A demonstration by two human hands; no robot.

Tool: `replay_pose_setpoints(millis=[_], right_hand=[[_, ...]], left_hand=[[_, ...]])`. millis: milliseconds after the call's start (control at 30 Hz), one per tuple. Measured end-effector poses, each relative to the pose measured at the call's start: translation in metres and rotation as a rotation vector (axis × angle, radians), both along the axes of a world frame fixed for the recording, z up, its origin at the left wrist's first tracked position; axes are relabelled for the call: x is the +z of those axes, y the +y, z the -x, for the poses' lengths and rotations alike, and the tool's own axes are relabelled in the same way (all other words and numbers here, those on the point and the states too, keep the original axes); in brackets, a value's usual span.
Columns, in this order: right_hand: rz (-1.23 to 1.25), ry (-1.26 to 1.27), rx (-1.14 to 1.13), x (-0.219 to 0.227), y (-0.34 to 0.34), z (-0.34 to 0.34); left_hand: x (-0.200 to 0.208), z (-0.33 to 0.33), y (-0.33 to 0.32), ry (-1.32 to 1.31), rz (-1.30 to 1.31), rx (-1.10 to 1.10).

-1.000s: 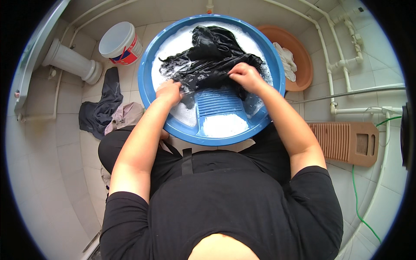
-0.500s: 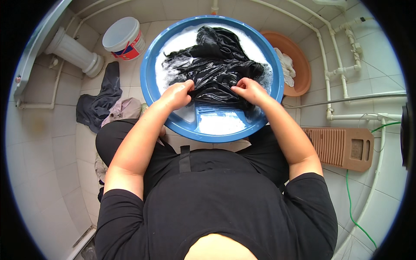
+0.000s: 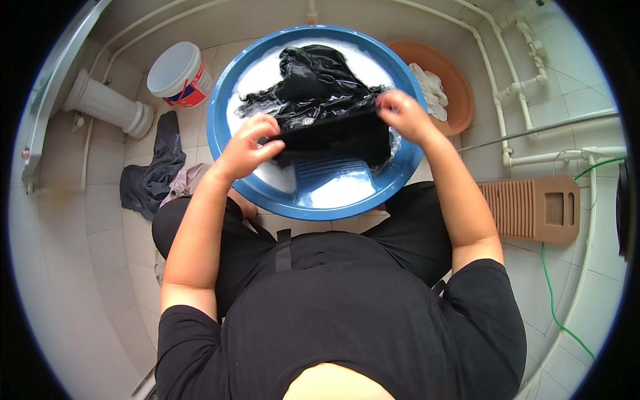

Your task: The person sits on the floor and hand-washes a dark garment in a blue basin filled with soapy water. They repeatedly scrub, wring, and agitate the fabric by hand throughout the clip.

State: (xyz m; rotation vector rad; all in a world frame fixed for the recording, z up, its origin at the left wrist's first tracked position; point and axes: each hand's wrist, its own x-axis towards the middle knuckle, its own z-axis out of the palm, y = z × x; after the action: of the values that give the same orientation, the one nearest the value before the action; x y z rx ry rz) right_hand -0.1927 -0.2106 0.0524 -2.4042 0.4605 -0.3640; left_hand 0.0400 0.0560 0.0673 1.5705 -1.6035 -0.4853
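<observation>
Pale tiled floor (image 3: 100,267), white pipes (image 3: 507,87) along wall. Far left: white pedestal base (image 3: 107,107), white bucket (image 3: 179,75), dark crumpled clothes (image 3: 152,180) on tiles. Centre: round blue plastic basin (image 3: 230,160) holding suds, ribbed blue washboard (image 3: 327,175). Left hand (image 3: 245,148) and right hand (image 3: 401,115) each pinch top edge of wet black garment (image 3: 333,133), fingers closed on cloth, stretched taut between them above basin. Right: brown basin (image 3: 460,87), brown ribbed board (image 3: 530,208), green hose (image 3: 553,293).

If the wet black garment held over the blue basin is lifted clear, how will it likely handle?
The wet black garment, stretched between left hand and right hand, sags elsewhere, so probably floppy. It looks soaked, so likely heavy. Suds in the round blue plastic basin suggest a slippery grip.
</observation>
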Motion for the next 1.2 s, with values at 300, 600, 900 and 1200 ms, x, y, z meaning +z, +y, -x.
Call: replay_pose_setpoints(millis=[300,600,900,1200], right_hand=[[-0.409,-0.163,-0.047,0.009,0.024,-0.025],[-0.431,-0.143,0.283,0.013,0.023,-0.032],[0.121,-0.52,0.2,0.018,0.155,-0.069],[0.279,-0.606,0.116,0.0,0.163,-0.08]], left_hand=[[0.009,0.017,-0.03,-0.064,-0.25,0.051],[-0.009,0.024,-0.054,1.448,0.065,-0.146],[-0.077,0.069,-0.076,1.828,-0.092,0.479],[-0.129,0.06,-0.065,1.774,-0.078,0.384]])
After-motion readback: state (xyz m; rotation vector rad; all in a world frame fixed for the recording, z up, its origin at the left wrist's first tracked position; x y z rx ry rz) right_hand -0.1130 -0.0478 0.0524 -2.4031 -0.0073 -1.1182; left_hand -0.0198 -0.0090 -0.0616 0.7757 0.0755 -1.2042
